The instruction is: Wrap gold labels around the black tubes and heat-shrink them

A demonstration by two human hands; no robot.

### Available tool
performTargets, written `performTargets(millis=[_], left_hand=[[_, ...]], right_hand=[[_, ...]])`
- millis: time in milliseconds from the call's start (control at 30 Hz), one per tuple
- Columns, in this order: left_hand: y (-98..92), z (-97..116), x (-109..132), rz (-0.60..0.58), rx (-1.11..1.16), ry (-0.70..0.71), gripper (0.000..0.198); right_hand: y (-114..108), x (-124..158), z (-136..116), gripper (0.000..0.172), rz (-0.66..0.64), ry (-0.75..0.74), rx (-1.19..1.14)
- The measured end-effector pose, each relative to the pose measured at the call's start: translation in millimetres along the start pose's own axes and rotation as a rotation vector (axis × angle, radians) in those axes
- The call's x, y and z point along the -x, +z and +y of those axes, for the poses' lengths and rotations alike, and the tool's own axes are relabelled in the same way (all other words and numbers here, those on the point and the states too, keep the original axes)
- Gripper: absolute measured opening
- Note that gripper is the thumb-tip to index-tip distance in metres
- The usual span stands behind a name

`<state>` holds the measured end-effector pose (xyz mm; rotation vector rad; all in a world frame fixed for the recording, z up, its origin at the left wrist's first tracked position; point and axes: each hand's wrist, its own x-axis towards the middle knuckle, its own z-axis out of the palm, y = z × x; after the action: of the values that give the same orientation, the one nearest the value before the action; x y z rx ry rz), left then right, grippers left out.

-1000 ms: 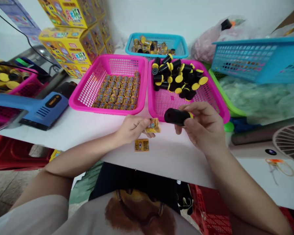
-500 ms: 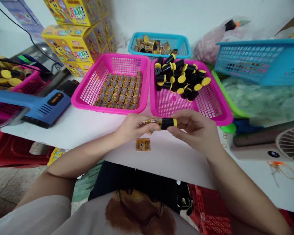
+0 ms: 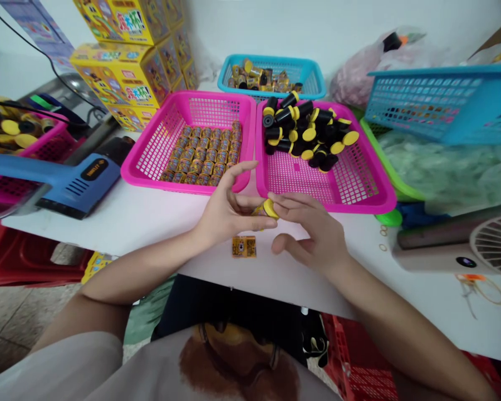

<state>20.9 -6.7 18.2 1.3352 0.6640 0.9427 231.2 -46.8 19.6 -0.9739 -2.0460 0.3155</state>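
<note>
My left hand holds a small yellow-capped canister between thumb and fingers, its index finger raised clear. A printed wrap shows just behind the cap; the rest of the canister is hidden by the hand. My right hand is open, with its fingertips against the yellow cap and its thumb standing apart below. On the white table under the hands lies a flat orange printed sleeve. Beyond them, a pink basket holds rows of wrapped canisters. Another pink basket contains a pile of black canisters with yellow caps.
A blue heat gun lies at left, before stacked yellow boxes. Behind the pink baskets stands a blue basket of mixed canisters. A larger blue basket and a fan-like device occupy the right side.
The canister has turned so its yellow cap faces more toward me, and its black body is now covered. My right hand has loosened its pinch, and my left index finger has lifted.
</note>
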Motion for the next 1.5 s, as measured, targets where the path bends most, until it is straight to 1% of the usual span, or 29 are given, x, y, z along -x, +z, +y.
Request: performTargets(millis=[67,100,133,200,267,333,433,500,600,667,700,733,800,900,1000,1067,1133,1200,1267,1333,1400,1467,1500], left_hand=[[0.6,-4.5,-3.3,-0.004,0.108,-0.019,0.103],[1.8,-7.2,-4.8,-0.02,0.162,-0.023,0.099],[3.6,-9.9,-5.9,-0.047,0.209,-0.026,0.096],[8.1,-14.2,-6.3,-0.141,0.255,-0.04,0.087],[12.7,-16.0,-4.8,-0.229,0.224,-0.071,0.077],[15.8,-15.4,-2.2,-0.272,0.143,-0.088,0.07],[17.0,-13.0,1.0,-0.283,0.1,-0.066,0.066],[16.0,-12.0,2.4,-0.319,0.141,-0.047,0.067],[13.7,-11.6,3.7,-0.451,0.211,-0.046,0.076],[13.2,-11.6,4.3,-0.508,0.229,-0.04,0.076],[13.6,-11.6,4.5,-0.501,0.22,-0.02,0.074],[14.4,-11.7,4.9,-0.465,0.191,0.01,0.071],[16.9,-12.2,5.8,-0.35,0.092,0.083,0.065],[20.2,-12.3,7.2,-0.2,-0.093,0.181,0.066],[18.1,-5.6,6.1,-0.159,-0.244,0.281,0.059],[13.5,4.6,4.1,-0.147,-0.312,0.33,0.045],[8.5,17.6,2.3,-0.14,-0.327,0.323,0.042],[5.1,30.9,1.0,-0.127,-0.321,0.267,0.047],[2.5,42.9,-1.9,-0.127,-0.335,0.196,0.046],[-3.4,53.8,-11.5,-0.138,-0.393,0.144,0.037],[-18.0,63.5,-33.3,-0.114,-0.497,0.164,0.031],[-43.8,71.1,-69.7,-0.032,-0.635,0.237,0.031],[-60.0,73.6,-92.6,0.016,-0.699,0.269,0.033]], right_hand=[[3.3,0.7,-0.6,0.059,-0.027,-0.04,0.091],[6.0,1.1,-1.5,0.064,-0.012,-0.049,0.141],[9.1,1.7,-2.7,0.064,0.014,-0.059,0.195],[15.8,2.8,-5.9,0.059,0.102,-0.111,0.3],[21.4,3.8,-9.2,0.053,0.202,-0.2,0.368],[24.9,4.5,-12.1,0.047,0.273,-0.265,0.4],[25.8,5.6,-15.2,0.045,0.27,-0.259,0.451],[24.8,6.4,-15.5,0.046,0.271,-0.274,0.415],[23.6,6.6,-13.4,0.048,0.255,-0.308,0.202],[23.0,5.7,-11.5,0.05,0.223,-0.3,0.114],[22.6,5.1,-10.8,0.05,0.214,-0.291,0.126],[22.0,4.4,-10.4,0.049,0.215,-0.291,0.171],[20.4,3.5,-10.4,0.043,0.242,-0.318,0.313],[16.8,3.1,-10.3,0.031,0.283,-0.39,0.489],[12.1,1.6,-7.0,0.025,0.271,-0.412,0.543],[9.8,-0.6,-3.9,0.026,0.288,-0.405,0.543],[9.7,-3.0,-2.3,0.029,0.323,-0.404,0.536],[11.2,-5.2,-3.5,0.033,0.349,-0.413,0.547],[11.1,-9.1,-5.9,0.036,0.343,-0.4,0.568],[4.8,-18.1,-4.5,0.04,0.28,-0.322,0.568],[-10.7,-34.8,7.7,0.051,0.166,-0.153,0.521],[-33.3,-57.9,34.5,0.06,0.033,0.087,0.476],[-45.2,-70.2,52.7,0.056,-0.019,0.221,0.484]])
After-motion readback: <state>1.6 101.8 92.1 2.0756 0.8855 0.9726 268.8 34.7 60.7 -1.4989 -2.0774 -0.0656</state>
